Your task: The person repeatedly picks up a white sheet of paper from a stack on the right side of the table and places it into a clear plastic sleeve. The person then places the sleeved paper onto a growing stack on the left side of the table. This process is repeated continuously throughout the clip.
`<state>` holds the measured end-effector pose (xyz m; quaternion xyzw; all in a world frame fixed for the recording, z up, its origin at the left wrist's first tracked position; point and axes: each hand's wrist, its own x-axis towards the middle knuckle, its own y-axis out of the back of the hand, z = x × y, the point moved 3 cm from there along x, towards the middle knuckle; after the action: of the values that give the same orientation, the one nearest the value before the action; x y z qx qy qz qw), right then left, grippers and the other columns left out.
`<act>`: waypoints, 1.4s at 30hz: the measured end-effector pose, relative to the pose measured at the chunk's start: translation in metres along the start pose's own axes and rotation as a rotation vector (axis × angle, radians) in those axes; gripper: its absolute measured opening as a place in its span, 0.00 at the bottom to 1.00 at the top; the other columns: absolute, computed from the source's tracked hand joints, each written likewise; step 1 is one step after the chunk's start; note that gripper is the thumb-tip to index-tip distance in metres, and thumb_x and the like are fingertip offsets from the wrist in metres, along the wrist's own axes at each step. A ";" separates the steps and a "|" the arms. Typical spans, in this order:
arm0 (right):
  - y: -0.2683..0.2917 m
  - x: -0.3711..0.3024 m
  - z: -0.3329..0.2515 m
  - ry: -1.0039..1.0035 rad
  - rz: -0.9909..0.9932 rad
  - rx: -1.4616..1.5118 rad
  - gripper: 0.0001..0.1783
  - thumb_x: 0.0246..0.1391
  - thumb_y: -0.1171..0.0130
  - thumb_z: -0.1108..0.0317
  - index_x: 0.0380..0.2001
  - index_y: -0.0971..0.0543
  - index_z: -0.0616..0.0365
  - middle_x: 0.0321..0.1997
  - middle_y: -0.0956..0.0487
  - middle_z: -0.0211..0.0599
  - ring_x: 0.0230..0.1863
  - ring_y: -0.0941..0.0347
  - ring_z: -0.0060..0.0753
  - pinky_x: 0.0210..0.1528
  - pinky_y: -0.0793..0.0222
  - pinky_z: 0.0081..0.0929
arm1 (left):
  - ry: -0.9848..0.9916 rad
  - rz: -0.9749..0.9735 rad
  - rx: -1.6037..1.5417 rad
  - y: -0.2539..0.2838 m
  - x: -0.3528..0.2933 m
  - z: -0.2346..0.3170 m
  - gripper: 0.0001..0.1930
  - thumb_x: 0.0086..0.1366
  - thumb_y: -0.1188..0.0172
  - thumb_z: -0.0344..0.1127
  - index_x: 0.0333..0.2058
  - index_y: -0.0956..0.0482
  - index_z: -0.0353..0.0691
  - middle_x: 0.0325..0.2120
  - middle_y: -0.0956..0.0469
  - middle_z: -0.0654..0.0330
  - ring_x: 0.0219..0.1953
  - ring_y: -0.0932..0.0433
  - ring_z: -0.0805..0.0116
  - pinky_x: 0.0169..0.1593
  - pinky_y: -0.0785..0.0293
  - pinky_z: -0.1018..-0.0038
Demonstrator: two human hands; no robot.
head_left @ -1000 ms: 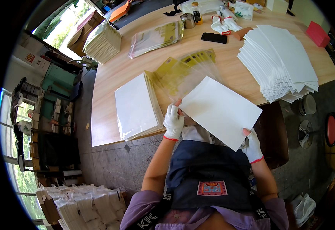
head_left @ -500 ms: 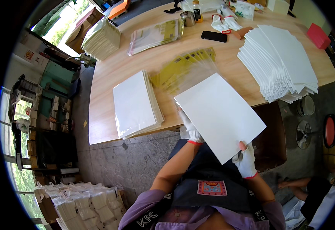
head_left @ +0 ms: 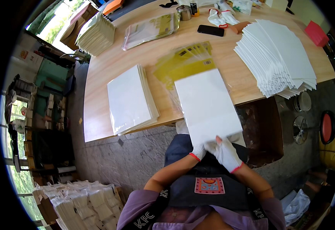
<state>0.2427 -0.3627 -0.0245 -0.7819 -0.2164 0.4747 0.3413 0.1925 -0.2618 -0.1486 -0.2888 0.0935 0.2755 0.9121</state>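
"Where's the white board [head_left: 209, 105] against the fan of clear sleeves [head_left: 184, 63]?"

"On the fan's near side; its far edge overlaps the fan, and its lower half juts past the near edge of the counter [head_left: 96, 76]."

"What has hold of it?"

"The right hand [head_left: 225, 154] has its fingers pinched closed on the board's near edge, thumb on top; the left hand [head_left: 199, 151] meets the near left corner, its fingers tucked from sight (I can't tell how closed they are, nor whether a sleeve is around the board)."

"What could go wrong?"

"I'd say holding only that end could let the far edge dip, snag the sleeves and shift the fan; a crooked push could bend a corner."

"Room to move?"

"Left of the fan, a narrow strip of wood before the white pile [head_left: 129, 101]; right of it, a wider strip before the spread stack [head_left: 278, 57]; beyond it, wood up to the black phone [head_left: 211, 30]; on its near side the counter ends, so anything slipping there might reach the floor [head_left: 98, 157]."
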 end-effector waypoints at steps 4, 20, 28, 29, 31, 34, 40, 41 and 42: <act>-0.005 0.071 -0.022 0.027 0.034 0.067 0.10 0.60 0.56 0.72 0.45 0.38 0.60 0.43 0.29 0.48 0.40 0.25 0.43 0.43 0.23 0.40 | 0.204 0.098 -0.054 -0.025 -0.006 0.032 0.10 0.64 0.52 0.27 0.44 0.30 0.36 0.38 0.25 0.56 0.38 0.23 0.64 0.39 0.23 0.70; -0.074 0.068 -0.003 0.887 -0.258 -2.191 0.11 0.51 0.47 0.58 0.35 0.30 0.50 0.21 0.22 0.37 0.23 0.24 0.41 0.22 0.32 0.40 | 0.224 0.091 0.271 0.040 -0.008 0.147 0.13 0.64 0.47 0.39 0.40 0.28 0.33 0.34 0.22 0.56 0.34 0.20 0.65 0.36 0.21 0.71; -0.089 0.063 -0.005 0.735 -0.323 -2.032 0.09 0.50 0.44 0.62 0.27 0.30 0.54 0.18 0.25 0.33 0.17 0.27 0.31 0.18 0.33 0.28 | 0.211 0.153 0.228 0.048 -0.003 0.138 0.09 0.63 0.46 0.35 0.36 0.27 0.34 0.31 0.22 0.55 0.31 0.20 0.64 0.36 0.21 0.70; -0.078 0.056 -0.020 0.505 -0.314 -1.599 0.08 0.50 0.45 0.64 0.26 0.30 0.55 0.19 0.26 0.31 0.17 0.29 0.28 0.18 0.34 0.25 | 0.194 0.175 0.180 0.047 -0.005 0.136 0.09 0.63 0.45 0.35 0.35 0.27 0.34 0.31 0.22 0.54 0.31 0.20 0.64 0.36 0.21 0.71; -0.065 0.033 -0.074 0.230 -0.030 -0.810 0.05 0.53 0.47 0.69 0.25 0.30 0.57 0.24 0.28 0.29 0.19 0.34 0.17 0.20 0.36 0.17 | 0.166 0.193 0.160 0.041 -0.009 0.142 0.10 0.63 0.44 0.36 0.32 0.25 0.33 0.29 0.22 0.58 0.29 0.20 0.68 0.34 0.22 0.74; 0.113 0.044 -0.211 0.784 0.154 -0.395 0.07 0.55 0.51 0.68 0.29 0.27 0.60 0.29 0.25 0.35 0.29 0.28 0.26 0.31 0.32 0.22 | 0.126 0.161 0.245 0.031 -0.019 0.147 0.12 0.64 0.44 0.37 0.30 0.23 0.33 0.27 0.21 0.60 0.28 0.22 0.73 0.34 0.23 0.78; 0.208 -0.011 -0.192 0.016 0.443 -2.084 0.13 0.51 0.48 0.61 0.30 0.22 0.61 0.37 0.23 0.50 0.39 0.26 0.48 0.44 0.31 0.41 | -0.403 0.269 1.052 0.053 -0.030 0.154 0.02 0.58 0.41 0.29 0.30 0.23 0.39 0.23 0.24 0.60 0.23 0.24 0.71 0.25 0.29 0.77; 0.184 -0.025 -0.175 -0.251 0.420 -2.441 0.14 0.50 0.47 0.60 0.30 0.21 0.60 0.38 0.23 0.53 0.40 0.26 0.51 0.45 0.32 0.44 | -0.730 0.325 1.237 0.048 -0.031 0.158 0.07 0.53 0.37 0.27 0.31 0.24 0.43 0.22 0.26 0.60 0.21 0.25 0.67 0.22 0.31 0.74; 0.142 -0.020 -0.174 0.018 0.468 -2.343 0.13 0.49 0.46 0.58 0.30 0.23 0.57 0.34 0.22 0.50 0.39 0.27 0.52 0.41 0.31 0.45 | -0.854 0.295 1.328 0.041 -0.030 0.159 0.08 0.51 0.36 0.27 0.31 0.24 0.43 0.23 0.26 0.61 0.21 0.26 0.66 0.21 0.31 0.73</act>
<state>0.3903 -0.5286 -0.0629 -0.6411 -0.3676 0.0337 -0.6729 0.1466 -0.1558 -0.0285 0.4599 -0.0819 0.3668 0.8045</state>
